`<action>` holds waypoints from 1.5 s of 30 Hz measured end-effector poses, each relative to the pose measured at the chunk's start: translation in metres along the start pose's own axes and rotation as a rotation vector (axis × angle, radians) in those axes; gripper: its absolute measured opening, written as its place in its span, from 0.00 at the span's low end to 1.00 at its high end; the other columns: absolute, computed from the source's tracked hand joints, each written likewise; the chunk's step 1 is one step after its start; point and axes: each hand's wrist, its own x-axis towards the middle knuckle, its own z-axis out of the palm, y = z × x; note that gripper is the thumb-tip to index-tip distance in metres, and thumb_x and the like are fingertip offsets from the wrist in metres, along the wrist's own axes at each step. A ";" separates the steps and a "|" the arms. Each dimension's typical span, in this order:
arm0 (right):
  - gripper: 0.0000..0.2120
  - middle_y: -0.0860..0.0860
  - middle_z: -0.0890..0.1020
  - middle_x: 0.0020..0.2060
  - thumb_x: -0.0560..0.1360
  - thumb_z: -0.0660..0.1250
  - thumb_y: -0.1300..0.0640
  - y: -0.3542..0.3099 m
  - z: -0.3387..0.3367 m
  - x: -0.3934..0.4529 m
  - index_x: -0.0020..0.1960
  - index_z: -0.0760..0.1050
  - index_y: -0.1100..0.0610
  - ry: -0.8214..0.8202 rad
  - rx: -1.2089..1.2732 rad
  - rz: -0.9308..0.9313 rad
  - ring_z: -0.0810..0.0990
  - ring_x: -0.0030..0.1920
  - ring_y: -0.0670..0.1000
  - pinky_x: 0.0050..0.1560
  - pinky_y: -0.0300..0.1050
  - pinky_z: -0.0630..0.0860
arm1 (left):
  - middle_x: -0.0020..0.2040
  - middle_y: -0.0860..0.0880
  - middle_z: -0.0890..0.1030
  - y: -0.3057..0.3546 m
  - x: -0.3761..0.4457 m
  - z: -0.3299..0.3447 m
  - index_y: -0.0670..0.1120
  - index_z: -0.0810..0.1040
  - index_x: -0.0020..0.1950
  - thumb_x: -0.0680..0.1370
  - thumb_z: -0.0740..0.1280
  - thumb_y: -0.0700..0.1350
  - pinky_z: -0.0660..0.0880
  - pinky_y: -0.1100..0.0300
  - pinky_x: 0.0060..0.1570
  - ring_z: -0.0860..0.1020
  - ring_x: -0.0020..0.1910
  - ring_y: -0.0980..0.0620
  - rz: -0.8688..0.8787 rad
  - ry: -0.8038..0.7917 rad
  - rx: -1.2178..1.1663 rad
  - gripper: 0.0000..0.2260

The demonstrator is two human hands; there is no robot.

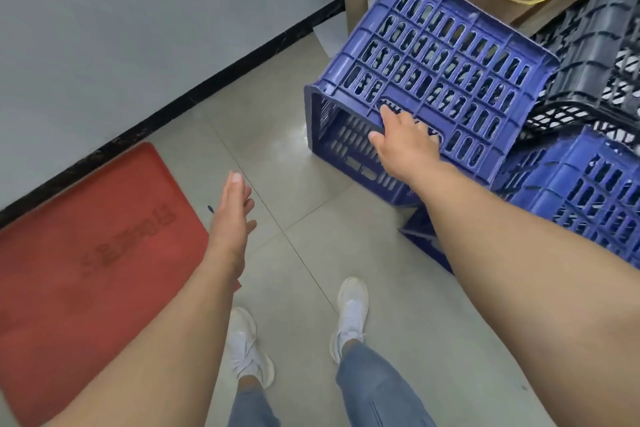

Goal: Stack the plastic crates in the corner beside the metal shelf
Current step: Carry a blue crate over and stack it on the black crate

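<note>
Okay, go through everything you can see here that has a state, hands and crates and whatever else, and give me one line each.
Right hand: gripping the handle slot of the tipped blue crate.
Left hand: open, fingers straight, holding nothing.
Tipped blue crate: on its side, opening toward the person, one edge on the floor.
Second blue crate: at right, partly cropped.
Black crate: tilted, resting on the second blue crate.
Red mat: flat on the floor.

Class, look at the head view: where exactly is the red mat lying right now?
The red mat lies flat on the tiled floor at lower left, along the wall's black skirting, beside the open left hand.
</note>
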 end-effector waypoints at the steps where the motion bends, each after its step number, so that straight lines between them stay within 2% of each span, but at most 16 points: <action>1: 0.26 0.58 0.63 0.73 0.81 0.52 0.46 -0.002 0.004 0.003 0.77 0.51 0.52 0.014 -0.004 0.004 0.62 0.70 0.64 0.67 0.61 0.59 | 0.74 0.50 0.69 -0.004 0.005 -0.005 0.52 0.57 0.79 0.81 0.52 0.60 0.66 0.48 0.70 0.70 0.69 0.53 0.001 -0.006 -0.001 0.27; 7: 0.20 0.61 0.67 0.68 0.81 0.56 0.53 -0.022 0.021 0.005 0.71 0.61 0.59 0.120 -0.013 -0.007 0.65 0.66 0.64 0.64 0.58 0.63 | 0.74 0.50 0.69 -0.027 0.029 -0.038 0.53 0.58 0.78 0.81 0.52 0.61 0.67 0.49 0.69 0.71 0.68 0.53 0.014 -0.016 -0.008 0.27; 11: 0.19 0.61 0.68 0.67 0.81 0.55 0.54 -0.045 0.039 -0.010 0.70 0.62 0.60 0.106 0.011 -0.062 0.66 0.65 0.64 0.62 0.58 0.65 | 0.74 0.49 0.69 -0.046 0.040 -0.071 0.51 0.59 0.78 0.81 0.51 0.61 0.68 0.51 0.67 0.71 0.65 0.54 0.022 -0.009 -0.011 0.27; 14: 0.19 0.60 0.68 0.67 0.81 0.55 0.53 -0.072 0.055 -0.026 0.69 0.63 0.60 0.089 0.037 -0.092 0.66 0.65 0.63 0.59 0.56 0.66 | 0.74 0.49 0.69 -0.059 0.048 -0.096 0.50 0.59 0.78 0.81 0.51 0.60 0.68 0.54 0.62 0.71 0.67 0.53 0.003 0.008 -0.016 0.27; 17: 0.19 0.60 0.69 0.66 0.81 0.55 0.52 -0.104 0.074 -0.042 0.69 0.63 0.60 0.084 0.091 -0.108 0.67 0.65 0.63 0.55 0.54 0.67 | 0.75 0.47 0.68 -0.072 0.050 -0.122 0.50 0.59 0.78 0.82 0.51 0.60 0.66 0.51 0.67 0.70 0.69 0.51 -0.008 0.012 -0.020 0.27; 19: 0.21 0.60 0.68 0.67 0.81 0.55 0.51 -0.125 0.087 -0.052 0.70 0.62 0.60 0.075 0.115 -0.110 0.67 0.65 0.63 0.56 0.55 0.68 | 0.75 0.47 0.68 -0.078 0.050 -0.139 0.51 0.59 0.78 0.82 0.51 0.60 0.64 0.49 0.71 0.69 0.71 0.50 -0.017 0.021 -0.030 0.26; 25: 0.22 0.58 0.69 0.68 0.81 0.55 0.49 -0.176 0.115 -0.086 0.71 0.62 0.59 0.073 0.159 -0.124 0.69 0.65 0.63 0.55 0.56 0.69 | 0.76 0.46 0.66 -0.089 0.053 -0.188 0.49 0.59 0.78 0.82 0.51 0.59 0.64 0.47 0.71 0.67 0.73 0.49 -0.048 0.062 -0.035 0.26; 30: 0.16 0.58 0.74 0.57 0.80 0.55 0.48 -0.201 0.111 -0.094 0.58 0.68 0.60 0.095 0.255 -0.150 0.74 0.55 0.63 0.49 0.54 0.70 | 0.76 0.46 0.66 -0.089 0.059 -0.205 0.51 0.60 0.77 0.83 0.50 0.57 0.62 0.46 0.71 0.66 0.73 0.49 -0.064 0.098 -0.046 0.24; 32: 0.14 0.57 0.73 0.49 0.80 0.55 0.47 -0.201 0.103 -0.089 0.52 0.67 0.59 0.113 0.324 -0.165 0.73 0.48 0.61 0.44 0.52 0.68 | 0.76 0.46 0.66 -0.089 0.065 -0.206 0.51 0.60 0.78 0.83 0.50 0.57 0.61 0.47 0.71 0.66 0.74 0.48 -0.063 0.105 -0.044 0.24; 33: 0.15 0.55 0.72 0.47 0.80 0.54 0.47 -0.198 0.098 -0.086 0.52 0.67 0.59 0.123 0.347 -0.166 0.73 0.46 0.60 0.43 0.51 0.68 | 0.76 0.46 0.66 -0.090 0.068 -0.206 0.51 0.60 0.78 0.83 0.50 0.56 0.61 0.47 0.71 0.66 0.74 0.48 -0.067 0.106 -0.040 0.24; 36: 0.19 0.54 0.77 0.49 0.80 0.54 0.45 -0.179 0.084 -0.073 0.63 0.70 0.57 0.152 0.372 -0.159 0.75 0.49 0.59 0.45 0.50 0.68 | 0.76 0.47 0.66 -0.097 0.082 -0.206 0.50 0.60 0.78 0.83 0.51 0.56 0.61 0.48 0.72 0.66 0.74 0.49 -0.071 0.114 -0.035 0.24; 38: 0.19 0.54 0.78 0.51 0.80 0.54 0.46 -0.162 0.078 -0.061 0.65 0.70 0.54 0.168 0.358 -0.151 0.75 0.51 0.59 0.48 0.51 0.69 | 0.75 0.48 0.67 -0.105 0.096 -0.208 0.49 0.61 0.78 0.82 0.53 0.57 0.60 0.46 0.74 0.66 0.73 0.49 -0.081 0.145 0.004 0.25; 41: 0.17 0.59 0.79 0.56 0.81 0.52 0.47 -0.132 0.077 -0.033 0.61 0.72 0.55 0.206 0.309 -0.079 0.75 0.56 0.62 0.52 0.53 0.70 | 0.76 0.50 0.66 -0.124 0.124 -0.210 0.50 0.63 0.77 0.81 0.53 0.60 0.59 0.45 0.74 0.65 0.74 0.49 -0.124 0.196 0.054 0.27; 45: 0.18 0.63 0.80 0.53 0.79 0.52 0.47 -0.090 0.082 0.003 0.56 0.72 0.58 0.258 0.345 0.100 0.77 0.52 0.64 0.51 0.52 0.71 | 0.78 0.48 0.62 -0.145 0.152 -0.203 0.49 0.60 0.78 0.82 0.51 0.58 0.57 0.44 0.75 0.62 0.76 0.47 -0.198 0.261 0.072 0.26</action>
